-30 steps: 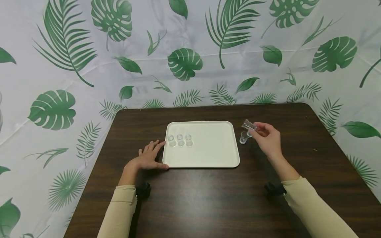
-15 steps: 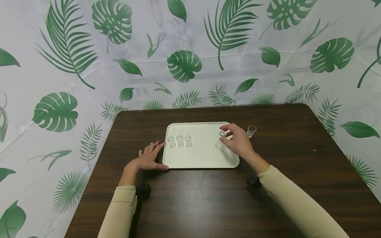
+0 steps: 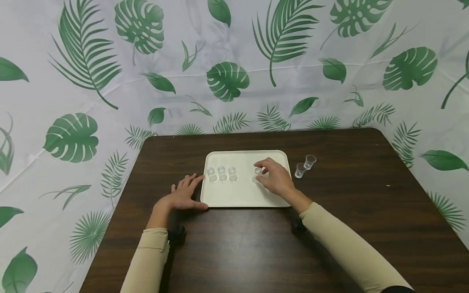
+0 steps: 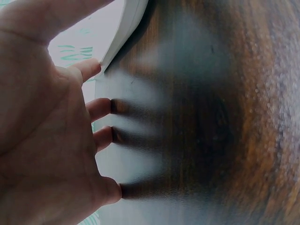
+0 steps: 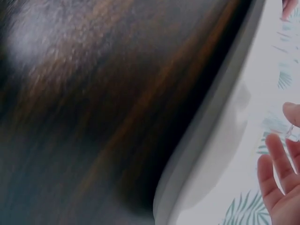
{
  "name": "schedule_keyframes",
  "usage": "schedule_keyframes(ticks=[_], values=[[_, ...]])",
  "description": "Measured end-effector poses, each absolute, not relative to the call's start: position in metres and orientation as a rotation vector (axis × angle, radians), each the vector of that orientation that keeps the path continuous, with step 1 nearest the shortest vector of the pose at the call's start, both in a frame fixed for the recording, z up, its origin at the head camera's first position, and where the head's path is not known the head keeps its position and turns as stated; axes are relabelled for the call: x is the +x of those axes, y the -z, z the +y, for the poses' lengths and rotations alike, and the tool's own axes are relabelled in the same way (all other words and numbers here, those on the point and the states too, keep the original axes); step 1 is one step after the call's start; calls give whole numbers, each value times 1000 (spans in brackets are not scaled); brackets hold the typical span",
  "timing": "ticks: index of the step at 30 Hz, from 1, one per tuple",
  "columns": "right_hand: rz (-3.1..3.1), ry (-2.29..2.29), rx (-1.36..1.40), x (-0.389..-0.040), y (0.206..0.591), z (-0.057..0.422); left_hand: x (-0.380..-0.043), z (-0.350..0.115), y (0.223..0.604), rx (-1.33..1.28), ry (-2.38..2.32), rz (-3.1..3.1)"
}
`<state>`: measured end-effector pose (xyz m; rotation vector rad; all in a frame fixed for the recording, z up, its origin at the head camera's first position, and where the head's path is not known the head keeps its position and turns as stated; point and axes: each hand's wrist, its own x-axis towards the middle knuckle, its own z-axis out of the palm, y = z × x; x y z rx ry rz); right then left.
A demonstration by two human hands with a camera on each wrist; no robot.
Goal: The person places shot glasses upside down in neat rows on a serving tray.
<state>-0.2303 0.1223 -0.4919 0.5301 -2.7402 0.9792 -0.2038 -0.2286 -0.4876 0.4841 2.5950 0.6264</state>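
The left hand [image 3: 181,195] is laid flat on the dark wooden table [image 3: 234,252], fingers straight and spread, with the thumb and index fingertip touching the left edge of the white tray [image 3: 242,195]. Three small clear cups [image 3: 221,173] are set in a row on the left part of the tray, touching or nearly touching one another. Right of them, a fourth clear cup [image 3: 258,171] is pinched between the thumb and fingertips of the right hand [image 3: 275,179] over the tray's middle-right area; contact with the tray surface cannot be determined. Two more clear cups [image 3: 305,166] are placed on the table just beside the tray's right edge.
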Motion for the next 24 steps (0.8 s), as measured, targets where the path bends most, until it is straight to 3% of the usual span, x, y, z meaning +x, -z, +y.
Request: schedule_keyframes(ticks=[24], values=[[-2804,-991,545,-237,495,75,-204,-229,487,481,-629,2600]])
